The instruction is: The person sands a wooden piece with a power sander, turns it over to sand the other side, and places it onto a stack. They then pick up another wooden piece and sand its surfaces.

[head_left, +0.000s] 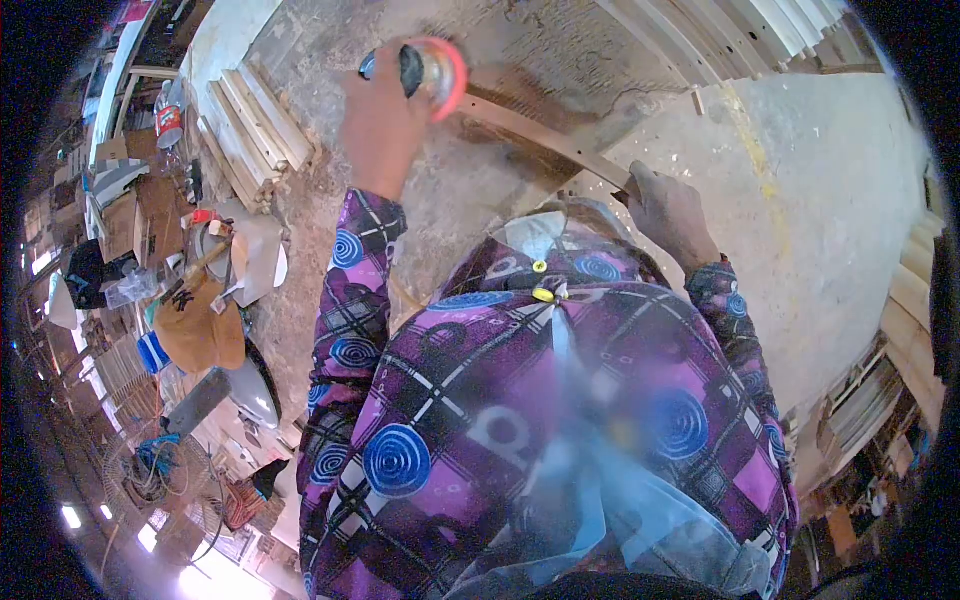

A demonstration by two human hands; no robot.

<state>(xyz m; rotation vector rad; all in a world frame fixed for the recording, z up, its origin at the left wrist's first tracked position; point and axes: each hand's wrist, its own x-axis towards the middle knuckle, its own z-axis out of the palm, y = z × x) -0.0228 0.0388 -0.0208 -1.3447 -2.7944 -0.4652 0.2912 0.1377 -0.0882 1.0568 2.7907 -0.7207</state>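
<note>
Sander (437,72) in left hand (385,120), strip (545,137) in right (668,212)

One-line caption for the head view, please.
Left hand holds an orange-disc sander against a curved wooden strip that the right hand grips on a workbench.

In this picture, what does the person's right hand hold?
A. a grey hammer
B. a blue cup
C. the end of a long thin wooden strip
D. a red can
C: the right hand closes on the near end of the long thin wooden strip, while the left hand holds a power tool with an orange round disc.
</note>
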